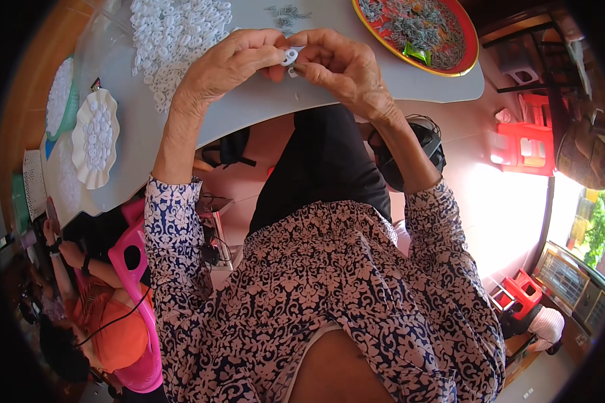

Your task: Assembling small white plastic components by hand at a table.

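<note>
Above the table's near edge, a small white plastic piece with round holes is pinched between the fingertips of both hands. My left hand grips it from the left, thumb and forefinger closed. From the right, my right hand closes on it too, its fingers curled. Part of the piece is hidden by the fingers. A large heap of similar white pieces lies beside my left hand. Just beyond the hands is a little pile of thin grey metal bits, too small to make out exactly.
A red, gold-rimmed tray at the right holds many grey metal bits and a green wrapper. To the left, a scalloped white dish and a green basket hold white pieces. A person in orange sits on a pink chair. Red stools stand right.
</note>
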### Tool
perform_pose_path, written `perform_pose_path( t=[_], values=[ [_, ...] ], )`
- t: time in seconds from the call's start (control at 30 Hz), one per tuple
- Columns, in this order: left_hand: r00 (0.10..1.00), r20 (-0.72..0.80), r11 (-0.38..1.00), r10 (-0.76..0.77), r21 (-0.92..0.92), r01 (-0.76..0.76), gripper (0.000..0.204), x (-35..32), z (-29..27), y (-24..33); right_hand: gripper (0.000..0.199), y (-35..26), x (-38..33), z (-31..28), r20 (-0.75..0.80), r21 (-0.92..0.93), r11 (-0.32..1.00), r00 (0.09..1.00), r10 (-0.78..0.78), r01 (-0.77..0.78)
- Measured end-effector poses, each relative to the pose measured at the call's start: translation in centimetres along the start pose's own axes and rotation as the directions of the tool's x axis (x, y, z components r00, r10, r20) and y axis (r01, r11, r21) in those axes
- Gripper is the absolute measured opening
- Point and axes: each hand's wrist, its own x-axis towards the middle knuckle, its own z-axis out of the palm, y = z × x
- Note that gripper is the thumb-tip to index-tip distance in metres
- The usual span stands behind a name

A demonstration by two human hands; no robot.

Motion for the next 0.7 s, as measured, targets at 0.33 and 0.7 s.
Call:
perform_pose_path(
  t=[0.33, 0.7],
  values=[
    [0.993, -0.013, 0.990, 0.119, 0.079, -0.118, 0.030, -0.1, 0.4, -0.1, 0.021, 0.2, -0.1, 0.2, -0.056, 0.025, 1.000, 0.998, -0.009, 0.010],
    [0.886, -0.435, 0.986, 0.160, 0.032, -0.162, 0.033, -1.1, 4.8, -1.0, 0.028, 0.2, 0.2, 0.5, -0.048, 0.112, 0.993, 0.998, -0.030, 0.035]
  ],
)
